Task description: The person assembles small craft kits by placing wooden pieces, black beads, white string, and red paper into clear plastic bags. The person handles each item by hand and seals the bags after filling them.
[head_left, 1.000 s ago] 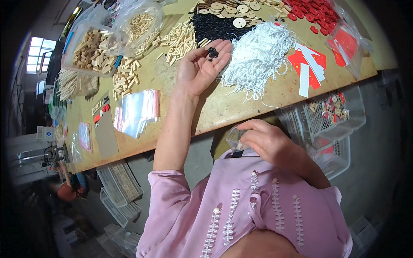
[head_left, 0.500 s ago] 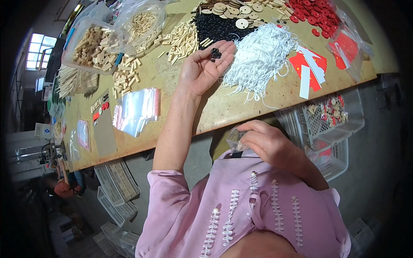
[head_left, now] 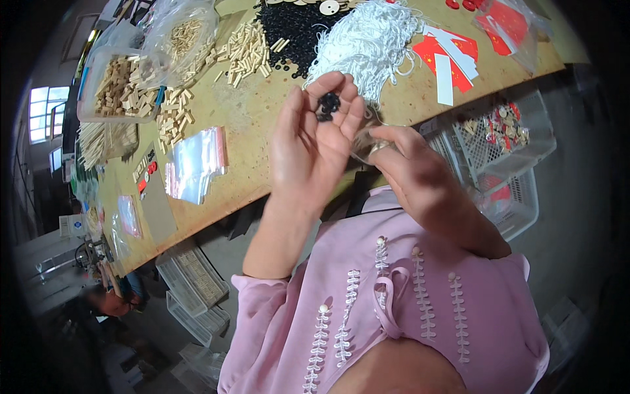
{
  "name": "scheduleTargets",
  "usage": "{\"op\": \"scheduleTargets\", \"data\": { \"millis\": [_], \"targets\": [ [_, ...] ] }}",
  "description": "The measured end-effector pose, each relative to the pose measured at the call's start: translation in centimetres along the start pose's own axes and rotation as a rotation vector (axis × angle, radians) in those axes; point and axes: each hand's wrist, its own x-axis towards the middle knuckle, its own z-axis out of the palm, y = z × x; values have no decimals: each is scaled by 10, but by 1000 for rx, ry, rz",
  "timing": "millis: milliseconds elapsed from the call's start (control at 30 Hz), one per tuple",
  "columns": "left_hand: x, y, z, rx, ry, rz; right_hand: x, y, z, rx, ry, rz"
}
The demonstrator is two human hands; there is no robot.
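Observation:
My left hand (head_left: 314, 148) is raised over the table's front part, palm up with the fingers curled into a cup. Several small black ring-like pieces (head_left: 328, 106) lie in it at the base of the fingers. Close beside it, my right hand (head_left: 420, 174) pinches a small clear plastic bag (head_left: 373, 146) whose top is near the left palm's edge. Something pale is inside the bag, too blurred to name. Behind the left hand lie a heap of white string loops (head_left: 367, 43) and a pile of similar black pieces (head_left: 292, 33).
On the table (head_left: 256, 125) are short wooden sticks (head_left: 246, 56), a tub of wooden blocks (head_left: 125, 85), flat clear bags (head_left: 197, 164), a grey strip with sample pieces (head_left: 157, 197) and red flags with white strips (head_left: 453, 62). Plastic crates (head_left: 508, 131) stand below the edge; another person (head_left: 115, 299) is at far left.
My left hand has drawn back from the black pile toward me, its fingers curling more round the black pieces. My right hand has risen with the bag to meet it.

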Motion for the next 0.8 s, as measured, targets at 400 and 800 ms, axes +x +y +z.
{"op": "scheduleTargets", "data": {
  "millis": [400, 800],
  "targets": [
    [-15, -64, -1, 493, -11, 513, 6, -21, 4, -217, 74, -53],
    [-10, -69, 3, 565, 3, 512, 1, -12, -5, -176, 70, -28]
  ]
}}
